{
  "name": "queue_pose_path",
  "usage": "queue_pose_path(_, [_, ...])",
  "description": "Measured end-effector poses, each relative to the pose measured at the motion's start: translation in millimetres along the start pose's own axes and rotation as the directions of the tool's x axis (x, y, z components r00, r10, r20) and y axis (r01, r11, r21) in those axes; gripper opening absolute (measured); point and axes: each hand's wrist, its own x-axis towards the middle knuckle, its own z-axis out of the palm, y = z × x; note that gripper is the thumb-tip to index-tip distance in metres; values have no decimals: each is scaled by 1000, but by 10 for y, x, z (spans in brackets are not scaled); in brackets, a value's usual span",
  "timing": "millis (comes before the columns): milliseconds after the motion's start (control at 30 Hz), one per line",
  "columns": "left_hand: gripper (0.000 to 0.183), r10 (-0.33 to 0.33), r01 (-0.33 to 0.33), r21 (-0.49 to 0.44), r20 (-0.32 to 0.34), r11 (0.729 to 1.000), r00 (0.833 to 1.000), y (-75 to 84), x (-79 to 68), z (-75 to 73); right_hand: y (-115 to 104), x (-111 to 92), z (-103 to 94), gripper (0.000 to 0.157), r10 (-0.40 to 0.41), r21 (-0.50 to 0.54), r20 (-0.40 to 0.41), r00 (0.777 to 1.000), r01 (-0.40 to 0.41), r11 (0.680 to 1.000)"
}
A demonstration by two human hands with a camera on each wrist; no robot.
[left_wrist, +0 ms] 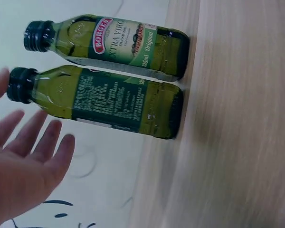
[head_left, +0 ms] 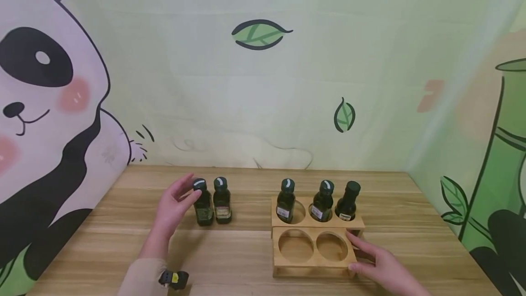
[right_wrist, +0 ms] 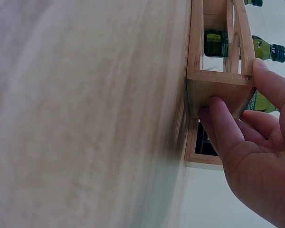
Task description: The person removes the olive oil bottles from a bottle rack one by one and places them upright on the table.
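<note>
Two small olive oil bottles stand side by side on the table: the nearer one to my left hand (head_left: pixel 174 204) has a dark label (left_wrist: pixel 109 97), and the other bottle (head_left: pixel 222 202) shows a pale one. My left hand's fingers are spread around the left bottle's (head_left: pixel 203 207) cap without closing on it; whether they touch is unclear. A two-tier wooden rack (head_left: pixel 314 271) stands to the right. Against its right end rest the fingers of my right hand (head_left: pixel 380 264), with the thumb at the edge. The rack's back row holds three dark-capped bottles, including a middle bottle (head_left: pixel 322 202).
The rack's lower front tier has two round holes with nothing in them. At the back row's left stands one bottle (head_left: pixel 286 202); a narrower-necked bottle (head_left: pixel 348 202) is at its right. Wood-grain table (head_left: pixel 246 259) lies between the bottle pair and the rack. A printed backdrop (head_left: pixel 263 104) rises behind.
</note>
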Motion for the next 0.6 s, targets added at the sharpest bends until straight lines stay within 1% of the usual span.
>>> queue_pose_path(67, [54,13,-14,-7,-58,1000,998,37,-41,-6,4,0,2,74,0,14,6,1000,0,1000])
queue_pose_path(133, [51,36,-37,-4,-126,999,991,75,-77,-9,8,1,3,74,-2,16,6,1000,2,1000])
queue_pose_path(200, [47,58,-58,6,-197,998,979,129,-113,-3,9,2,3,74,-7,8,2,1000,7,1000])
queue_pose_path(267, [44,80,-75,27,-260,997,962,190,-146,10,7,1,3,74,-9,1,-2,1000,9,1000])
queue_pose_path(333, [43,92,-80,51,-311,995,946,265,-183,30,5,-1,2,75,-10,-2,-3,1000,10,1000])
queue_pose_path(433, [42,114,-88,86,-358,992,927,395,-242,73,-3,-5,0,75,-7,7,-1,1000,7,1000])
queue_pose_path(467, [42,127,-100,90,-367,991,922,438,-261,90,-3,-5,-1,75,-14,16,4,1000,13,1000])
queue_pose_path(533, [41,168,-148,82,-371,986,913,519,-296,129,-7,-6,-3,75,-17,25,9,1000,17,1000])
queue_pose_path(600, [39,220,-212,62,-363,975,905,582,-327,176,-10,-5,-5,75,-20,38,16,1000,19,999])
